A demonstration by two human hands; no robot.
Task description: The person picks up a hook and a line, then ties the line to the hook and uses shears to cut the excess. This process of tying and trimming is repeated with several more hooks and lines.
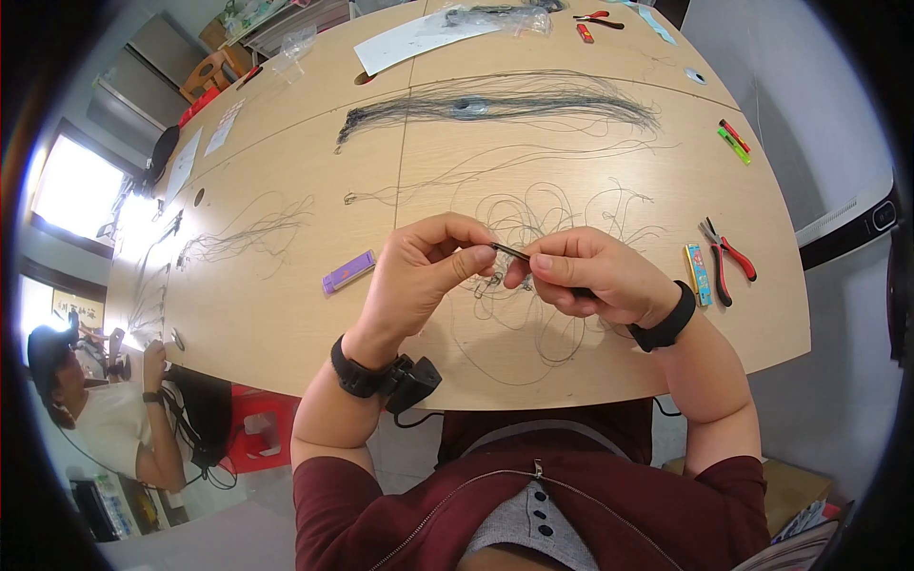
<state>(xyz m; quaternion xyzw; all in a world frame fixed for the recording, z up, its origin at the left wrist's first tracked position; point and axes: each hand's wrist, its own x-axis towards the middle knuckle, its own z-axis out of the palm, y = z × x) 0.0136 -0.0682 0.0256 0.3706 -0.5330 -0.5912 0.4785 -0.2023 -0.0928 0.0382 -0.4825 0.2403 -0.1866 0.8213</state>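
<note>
Left hand (433, 255) and right hand (595, 271), both bare, meet above a loose tangle (519, 217) of thin dark strands on a pale worktop (324, 333), with a slim dark object (512, 251) between them. To the left of the tangle lies a purple box (349, 272), and farther left a spread bunch of fine strands (252, 235). Just beyond the tangle, a few long strands (476, 175) stretch sideways; beyond those lies a thick bundle (505, 107), and past that a white sheet (405, 43). To the tangle's right are a blue-and-yellow box (698, 274) and, just beside it, pliers (719, 246) with red and black handles. Well to the left of the tangle, a co-worker (109, 414) in a pale top is at the worktop's edge. Both hands stand in the way of part of the tangle, hiding what lies under them. The left hand is nearly closed, thumb and forefinger pinching the near tip of the slim dark object. The right hand is closed more fully around it, thumb on top and fingers curled beneath; a dark end shows below those fingers, perhaps the same object. Whether either also grips a strand is too fine to tell.
</note>
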